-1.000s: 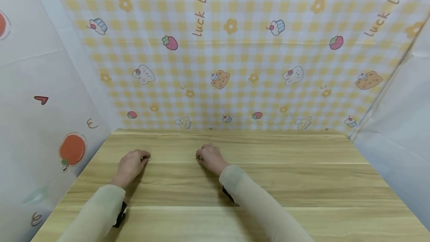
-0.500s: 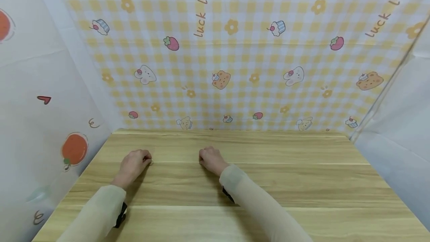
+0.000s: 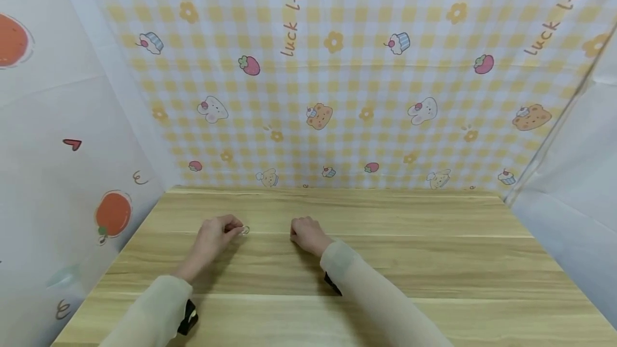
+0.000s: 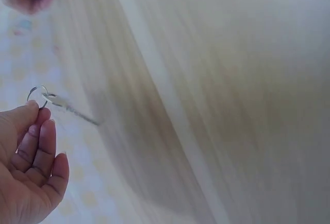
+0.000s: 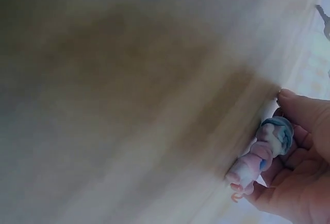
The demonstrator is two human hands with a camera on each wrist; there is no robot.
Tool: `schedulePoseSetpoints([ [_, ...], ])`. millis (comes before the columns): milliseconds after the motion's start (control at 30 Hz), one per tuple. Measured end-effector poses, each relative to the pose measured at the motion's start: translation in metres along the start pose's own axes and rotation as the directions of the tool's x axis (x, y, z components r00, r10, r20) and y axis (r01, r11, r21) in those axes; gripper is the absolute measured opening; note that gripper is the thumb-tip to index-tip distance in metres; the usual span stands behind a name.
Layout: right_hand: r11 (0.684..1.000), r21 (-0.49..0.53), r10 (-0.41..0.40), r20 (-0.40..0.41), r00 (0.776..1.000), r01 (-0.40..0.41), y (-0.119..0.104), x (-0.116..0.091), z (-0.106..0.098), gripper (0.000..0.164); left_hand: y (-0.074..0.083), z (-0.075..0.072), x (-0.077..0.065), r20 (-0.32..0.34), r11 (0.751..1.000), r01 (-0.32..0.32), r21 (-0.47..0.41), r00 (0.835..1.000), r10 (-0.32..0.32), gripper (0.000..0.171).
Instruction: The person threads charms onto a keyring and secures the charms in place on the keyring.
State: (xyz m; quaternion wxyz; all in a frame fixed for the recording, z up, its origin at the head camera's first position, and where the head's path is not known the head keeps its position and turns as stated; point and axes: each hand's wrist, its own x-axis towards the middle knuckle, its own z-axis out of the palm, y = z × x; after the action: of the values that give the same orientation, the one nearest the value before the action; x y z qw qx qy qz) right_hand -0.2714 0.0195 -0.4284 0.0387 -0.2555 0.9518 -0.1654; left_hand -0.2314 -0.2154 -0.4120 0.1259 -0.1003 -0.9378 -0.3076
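My left hand point(image 3: 212, 237) pinches a metal key ring point(image 4: 36, 86) between thumb and forefinger. From the ring hangs a silver key point(image 4: 76, 113), its tip pointing down at the table. In the head view the ring shows as a small loop at the fingertips. My right hand point(image 3: 309, 235) is low over the table a little to the right, its fingers curled. The right wrist view shows it holding a small pink, white and blue figure charm point(image 5: 258, 156) with thumb and fingers. The charm is hidden from the head view.
The light wooden table point(image 3: 409, 261) extends to both sides. A yellow checked cloth point(image 3: 356, 84) hangs behind it. White sheets point(image 3: 43, 100) border it left and right.
My left hand has moved right, closer to the right hand, carrying the key ring, which shows more clearly. My right hand has shifted slightly right and nearer, and the charm's fittings no longer show there.
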Motion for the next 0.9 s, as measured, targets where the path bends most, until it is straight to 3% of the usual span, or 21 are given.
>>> schedulePoseSetpoints([
  [67,0.998,0.050,-0.029,-0.032,0.999,0.030,0.004,-0.005,0.000,0.006,0.010,0.007,-0.002,-0.003,0.999,0.009,-0.053,1.000,-0.009,0.009],
  [167,0.974,0.209,-0.069,-0.096,0.993,0.087,0.008,-0.015,-0.002,0.007,0.025,0.014,-0.006,-0.023,0.993,0.005,-0.117,1.000,-0.007,0.008],
  [233,0.928,0.348,-0.088,-0.135,0.987,0.131,0.008,-0.025,-0.006,0.006,0.036,0.018,-0.008,-0.033,0.989,0.003,-0.148,0.999,-0.008,0.007],
  [300,0.853,0.493,-0.094,-0.176,0.980,0.170,0.005,-0.038,-0.011,0.005,0.047,0.022,-0.011,-0.038,0.982,0.003,-0.189,0.999,-0.010,0.006],
  [400,0.744,0.630,-0.078,-0.250,0.965,0.223,-0.001,-0.056,-0.019,0.005,0.065,0.027,-0.016,-0.020,0.966,0.016,-0.257,1.000,-0.022,0.008],
  [467,0.691,0.683,-0.035,-0.296,0.955,0.237,-0.002,-0.068,-0.023,0.005,0.078,0.031,-0.019,-0.005,0.951,0.023,-0.308,1.000,-0.026,0.006],
  [567,0.655,0.716,0.033,-0.348,0.937,0.242,-0.003,-0.082,-0.025,0.006,0.095,0.038,-0.025,-0.004,0.925,0.024,-0.380,1.000,-0.028,0.004],
  [633,0.663,0.696,0.041,-0.401,0.915,0.275,-0.002,-0.089,-0.026,0.005,0.105,0.042,-0.028,-0.015,0.906,0.010,-0.423,1.000,-0.018,0.005],
  [700,0.712,0.616,0.002,-0.484,0.875,0.339,0.001,-0.094,-0.026,0.004,0.113,0.045,-0.030,-0.018,0.888,-0.001,-0.460,1.000,-0.009,0.005],
  [833,0.816,0.367,-0.126,-0.640,0.758,0.446,0.007,-0.102,-0.024,0.005,0.124,0.050,-0.034,-0.004,0.861,-0.004,-0.508,1.000,0.002,0.006],
  [900,0.833,0.284,-0.169,-0.685,0.709,0.474,0.010,-0.105,-0.023,0.004,0.128,0.052,-0.035,-0.002,0.859,-0.005,-0.513,1.000,0.005,0.006],
])
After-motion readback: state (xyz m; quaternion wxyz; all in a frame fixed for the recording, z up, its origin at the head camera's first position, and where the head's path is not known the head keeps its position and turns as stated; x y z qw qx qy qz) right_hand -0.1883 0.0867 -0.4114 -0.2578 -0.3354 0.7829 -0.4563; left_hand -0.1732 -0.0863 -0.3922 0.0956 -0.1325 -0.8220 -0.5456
